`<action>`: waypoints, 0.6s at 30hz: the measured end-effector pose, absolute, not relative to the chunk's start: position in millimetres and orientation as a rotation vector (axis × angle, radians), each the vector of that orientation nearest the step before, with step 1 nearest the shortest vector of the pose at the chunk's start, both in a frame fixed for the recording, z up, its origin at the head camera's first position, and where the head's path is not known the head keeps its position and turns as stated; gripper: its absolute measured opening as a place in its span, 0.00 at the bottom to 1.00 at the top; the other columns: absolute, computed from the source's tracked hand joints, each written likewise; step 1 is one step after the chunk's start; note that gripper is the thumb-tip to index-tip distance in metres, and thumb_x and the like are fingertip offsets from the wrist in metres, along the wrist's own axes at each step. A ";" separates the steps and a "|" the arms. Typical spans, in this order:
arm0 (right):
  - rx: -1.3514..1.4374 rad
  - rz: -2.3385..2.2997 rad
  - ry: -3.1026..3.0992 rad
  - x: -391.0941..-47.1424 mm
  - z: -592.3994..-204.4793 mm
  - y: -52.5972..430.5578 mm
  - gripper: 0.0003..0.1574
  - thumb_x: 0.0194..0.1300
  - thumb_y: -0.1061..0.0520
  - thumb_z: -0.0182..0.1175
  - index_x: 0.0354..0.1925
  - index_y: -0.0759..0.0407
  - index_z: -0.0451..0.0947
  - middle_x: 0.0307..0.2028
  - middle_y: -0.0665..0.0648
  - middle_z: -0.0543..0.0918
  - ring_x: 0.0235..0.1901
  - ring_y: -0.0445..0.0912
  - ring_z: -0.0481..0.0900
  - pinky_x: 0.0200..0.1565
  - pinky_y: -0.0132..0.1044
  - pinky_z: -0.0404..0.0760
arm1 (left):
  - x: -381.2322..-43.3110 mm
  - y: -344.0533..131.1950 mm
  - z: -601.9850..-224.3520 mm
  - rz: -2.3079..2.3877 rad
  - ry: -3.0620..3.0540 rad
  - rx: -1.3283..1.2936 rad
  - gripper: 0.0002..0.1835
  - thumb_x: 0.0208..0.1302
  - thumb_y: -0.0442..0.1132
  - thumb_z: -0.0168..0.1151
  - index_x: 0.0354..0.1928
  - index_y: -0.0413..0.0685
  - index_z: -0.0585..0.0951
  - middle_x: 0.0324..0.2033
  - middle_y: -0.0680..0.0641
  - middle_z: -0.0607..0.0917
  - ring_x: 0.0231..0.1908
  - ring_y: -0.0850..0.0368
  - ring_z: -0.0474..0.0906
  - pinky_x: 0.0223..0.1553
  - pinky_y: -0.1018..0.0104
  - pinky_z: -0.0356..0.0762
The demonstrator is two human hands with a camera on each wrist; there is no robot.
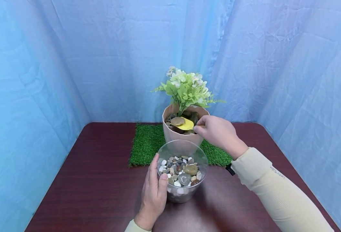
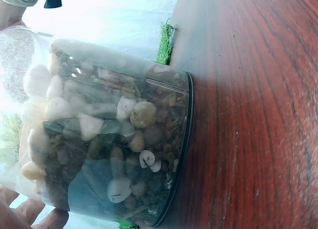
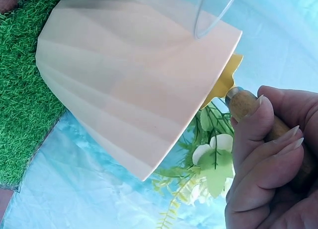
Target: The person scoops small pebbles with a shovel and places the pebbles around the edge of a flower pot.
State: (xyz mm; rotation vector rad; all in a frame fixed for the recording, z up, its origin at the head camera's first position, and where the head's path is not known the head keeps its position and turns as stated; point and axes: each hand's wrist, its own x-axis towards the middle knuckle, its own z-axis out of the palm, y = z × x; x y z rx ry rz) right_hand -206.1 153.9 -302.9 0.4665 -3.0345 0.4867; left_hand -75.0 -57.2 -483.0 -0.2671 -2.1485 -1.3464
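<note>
My left hand [image 1: 154, 190] rests against the left side of a clear plastic container [image 1: 200, 190], its visible fingers fairly straight and the thumb near the rim. Mixed pebbles [image 1: 185, 178] fill much of that container. In the right wrist view, my right hand [image 3: 271, 159] grips the wooden handle [image 3: 243, 104] of a small yellow trowel [image 1: 188, 125]. The trowel's blade is at the mouth of a pale pink faceted flowerpot [image 1: 185, 139], with a flat brown stone [image 1: 177, 121] at its tip. Inside the pot stand white-flowered green stems [image 1: 185, 90] among dark stones.
A green artificial turf mat [image 1: 147, 145] lies under the pot on the dark red wooden table [image 1: 101, 180]. The container stands close in front of the pot, overlapping it in the head view. Blue curtains [image 1: 115, 64] surround the table at the back and sides.
</note>
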 end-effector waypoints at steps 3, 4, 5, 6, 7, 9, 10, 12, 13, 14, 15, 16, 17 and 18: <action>0.458 0.470 -3.047 -208.6 -302.6 151.9 0.16 0.72 0.42 0.58 0.46 0.47 0.87 0.37 0.47 0.88 0.27 0.45 0.77 0.30 0.42 0.75 | -74.9 -57.0 -482.8 -1.348 -2.147 -0.270 0.37 0.73 0.31 0.54 0.82 0.48 0.58 0.78 0.45 0.67 0.75 0.47 0.65 0.75 0.74 0.55; 0.459 0.463 -3.049 -209.1 -302.2 151.1 0.16 0.72 0.42 0.58 0.46 0.47 0.87 0.36 0.47 0.88 0.27 0.45 0.77 0.29 0.42 0.74 | -74.8 -57.1 -482.8 -1.349 -2.147 -0.270 0.37 0.73 0.31 0.54 0.82 0.49 0.58 0.78 0.44 0.66 0.75 0.47 0.65 0.75 0.75 0.54; 0.458 0.454 -3.052 -209.8 -301.8 150.3 0.15 0.72 0.42 0.58 0.45 0.46 0.87 0.36 0.47 0.87 0.27 0.45 0.77 0.29 0.42 0.74 | -74.8 -57.1 -482.7 -1.349 -2.146 -0.272 0.38 0.73 0.31 0.54 0.82 0.49 0.57 0.78 0.44 0.66 0.75 0.47 0.65 0.75 0.75 0.54; 0.456 0.447 -3.055 -210.5 -301.4 149.3 0.15 0.72 0.42 0.58 0.45 0.46 0.87 0.35 0.47 0.87 0.26 0.45 0.76 0.28 0.42 0.73 | -74.9 -57.1 -482.8 -1.349 -2.143 -0.273 0.38 0.73 0.30 0.54 0.82 0.48 0.58 0.78 0.44 0.67 0.75 0.47 0.65 0.75 0.75 0.54; 0.456 0.442 -3.061 -211.0 -300.8 148.3 0.14 0.72 0.43 0.58 0.43 0.45 0.87 0.32 0.47 0.86 0.25 0.45 0.75 0.27 0.42 0.72 | -74.9 -57.2 -482.8 -1.350 -2.142 -0.274 0.38 0.73 0.30 0.54 0.82 0.49 0.58 0.78 0.44 0.67 0.75 0.47 0.65 0.75 0.75 0.54; 0.459 0.423 -3.072 -211.6 -299.5 146.1 0.13 0.71 0.43 0.58 0.36 0.45 0.85 0.26 0.45 0.81 0.22 0.44 0.70 0.25 0.40 0.68 | -75.1 -57.3 -482.8 -1.346 -2.140 -0.274 0.38 0.73 0.30 0.54 0.82 0.49 0.58 0.77 0.44 0.67 0.75 0.47 0.65 0.75 0.75 0.54; 0.463 0.413 -3.080 -211.8 -298.6 144.7 0.14 0.71 0.43 0.57 0.31 0.45 0.83 0.22 0.45 0.78 0.21 0.44 0.68 0.23 0.39 0.65 | -75.1 -57.3 -482.8 -1.344 -2.140 -0.275 0.38 0.73 0.30 0.54 0.82 0.48 0.58 0.77 0.44 0.67 0.75 0.47 0.65 0.75 0.75 0.54; 0.463 0.397 -3.094 -212.1 -296.9 141.8 0.18 0.71 0.43 0.57 0.24 0.44 0.78 0.17 0.45 0.69 0.19 0.43 0.63 0.22 0.39 0.61 | -75.3 -57.3 -482.9 -1.340 -2.137 -0.276 0.37 0.73 0.31 0.54 0.82 0.48 0.58 0.77 0.43 0.67 0.75 0.47 0.65 0.75 0.75 0.54; 0.466 0.385 -3.100 -212.2 -296.0 140.5 0.21 0.71 0.43 0.57 0.20 0.43 0.75 0.15 0.45 0.66 0.18 0.43 0.60 0.22 0.38 0.59 | -75.3 -57.3 -482.8 -1.339 -2.137 -0.276 0.37 0.73 0.31 0.54 0.82 0.48 0.58 0.77 0.43 0.67 0.75 0.47 0.65 0.75 0.75 0.54; 0.465 0.374 -3.104 -212.3 -295.2 139.2 0.24 0.71 0.42 0.57 0.18 0.43 0.72 0.15 0.44 0.63 0.18 0.43 0.59 0.22 0.38 0.58 | -75.2 -57.1 -482.8 -1.337 -2.136 -0.277 0.37 0.73 0.31 0.54 0.82 0.48 0.58 0.77 0.42 0.67 0.75 0.47 0.65 0.75 0.75 0.54; 0.463 0.366 -3.110 -212.4 -294.3 137.8 0.27 0.71 0.41 0.57 0.15 0.44 0.69 0.14 0.44 0.61 0.17 0.43 0.57 0.22 0.38 0.57 | -75.1 -57.0 -482.7 -1.337 -2.137 -0.276 0.37 0.74 0.32 0.54 0.82 0.48 0.58 0.77 0.42 0.67 0.75 0.47 0.65 0.75 0.75 0.54; 0.463 0.362 -3.113 -212.4 -293.6 136.6 0.28 0.71 0.41 0.57 0.15 0.44 0.68 0.14 0.44 0.61 0.17 0.43 0.57 0.21 0.38 0.57 | -74.9 -56.8 -482.6 -1.336 -2.138 -0.274 0.36 0.74 0.32 0.54 0.82 0.48 0.58 0.77 0.42 0.67 0.75 0.47 0.65 0.75 0.75 0.54; 0.462 0.357 -3.115 -212.4 -293.1 135.5 0.28 0.71 0.42 0.56 0.14 0.44 0.67 0.13 0.44 0.61 0.17 0.42 0.56 0.21 0.38 0.56 | -74.7 -56.7 -482.6 -1.335 -2.140 -0.271 0.36 0.74 0.32 0.54 0.82 0.48 0.58 0.77 0.42 0.67 0.75 0.47 0.65 0.75 0.75 0.54; 0.463 0.351 -3.117 -212.3 -292.6 134.4 0.28 0.71 0.42 0.56 0.14 0.43 0.67 0.13 0.44 0.61 0.17 0.42 0.56 0.21 0.38 0.56 | -74.5 -56.5 -482.5 -1.334 -2.142 -0.268 0.36 0.74 0.32 0.54 0.82 0.48 0.58 0.77 0.43 0.67 0.75 0.47 0.65 0.75 0.75 0.54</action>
